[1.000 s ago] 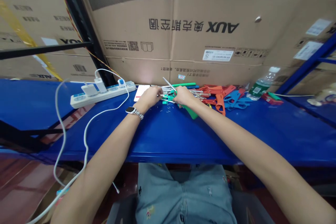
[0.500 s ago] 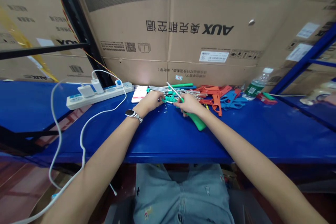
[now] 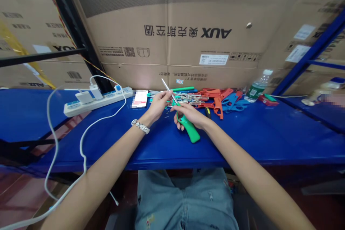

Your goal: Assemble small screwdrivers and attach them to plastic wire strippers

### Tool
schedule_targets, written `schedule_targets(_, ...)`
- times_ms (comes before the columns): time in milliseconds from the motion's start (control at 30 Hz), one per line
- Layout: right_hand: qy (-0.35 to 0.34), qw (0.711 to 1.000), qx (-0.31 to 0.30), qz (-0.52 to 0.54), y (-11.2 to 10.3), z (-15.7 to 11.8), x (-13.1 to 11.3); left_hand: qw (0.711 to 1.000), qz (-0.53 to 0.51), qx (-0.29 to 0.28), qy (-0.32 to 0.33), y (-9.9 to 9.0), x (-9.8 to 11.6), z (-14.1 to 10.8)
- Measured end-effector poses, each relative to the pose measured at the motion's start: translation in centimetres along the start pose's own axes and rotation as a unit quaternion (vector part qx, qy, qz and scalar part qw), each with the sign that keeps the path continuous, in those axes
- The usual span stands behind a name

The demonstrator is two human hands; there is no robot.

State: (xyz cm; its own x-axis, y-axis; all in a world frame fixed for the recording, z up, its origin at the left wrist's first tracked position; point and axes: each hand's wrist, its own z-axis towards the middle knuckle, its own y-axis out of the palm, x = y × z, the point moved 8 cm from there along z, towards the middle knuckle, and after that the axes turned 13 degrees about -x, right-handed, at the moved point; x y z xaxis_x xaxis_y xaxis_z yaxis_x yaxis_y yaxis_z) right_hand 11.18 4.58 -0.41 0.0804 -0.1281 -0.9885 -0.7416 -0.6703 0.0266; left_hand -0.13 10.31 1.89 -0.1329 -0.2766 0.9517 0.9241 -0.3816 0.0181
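Observation:
My right hand (image 3: 190, 115) is wrapped round the green body of a long-neck lighter (image 3: 192, 131). Its thin metal tube (image 3: 165, 84) points up and to the left. My left hand (image 3: 159, 106) is closed in a pinch beside the tube, fingertips at or against it. Whatever lies between those fingertips is hidden. Just behind both hands lies a pile of metal tubes and rods (image 3: 188, 97) with small green parts among them. Several tiny pale slivers (image 3: 167, 112) are scattered on the blue table (image 3: 161, 143) below my hands.
Orange lighter bodies (image 3: 217, 106) and blue ones (image 3: 234, 103) lie right of the pile, near a dark-and-yellow tool (image 3: 207, 112) and a water bottle (image 3: 257, 88). A phone (image 3: 140, 99) and a power strip (image 3: 98, 101) with white cables are left. A large carton (image 3: 161, 7) stands behind.
My left hand has come up from the small green parts to the lighter's tube. My right hand has brought the lighter slightly nearer and left, baring the dark-and-yellow tool.

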Motion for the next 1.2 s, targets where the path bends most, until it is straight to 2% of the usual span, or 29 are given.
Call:
schedule_targets(100, 0.012, 0.999, -0.036, 0.019, 0.1, -0.6, 0.5, 0.999, -0.025, 0.026, 0.014, -1.1, 0.7, -0.2)
schedule_targets(167, 0.0, 0.999, -0.031, 0.043, -0.1, -1.0, 0.6, 1.0, -0.022, 0.002, 0.002, -0.9, 0.9, -0.4)
schedule_targets(333, -0.041, 0.997, 0.009, 0.059, -0.5, -1.2, 0.4, 0.993, 0.012, -0.12, 0.002, 2.5, 1.3, -1.1)
schedule_targets(400, -0.051, 0.997, 0.025, 0.049, -0.6, -1.1, 0.2, 0.989, 0.017, -0.144, 0.008, 3.4, 1.5, -1.2)
schedule_targets(567, -0.079, 0.996, 0.04, 0.02, -0.4, -0.7, 0.2, 0.99, 0.014, -0.139, 0.017, 3.3, 1.6, -1.2)
schedule_targets(733, -0.113, 0.992, 0.046, -0.041, -0.5, -0.1, 0.6, 0.994, 0.019, -0.105, 0.023, 2.7, 1.3, -1.0)
schedule_targets(933, -0.152, 0.987, 0.042, -0.026, -0.4, -0.1, 0.3, 0.988, -0.035, -0.153, -0.005, 3.2, 1.4, -1.3)
schedule_targets(1200, -0.153, 0.987, 0.032, -0.017, -0.5, 0.0, 0.4, 0.988, -0.047, -0.148, -0.005, 2.7, 0.8, -1.1)
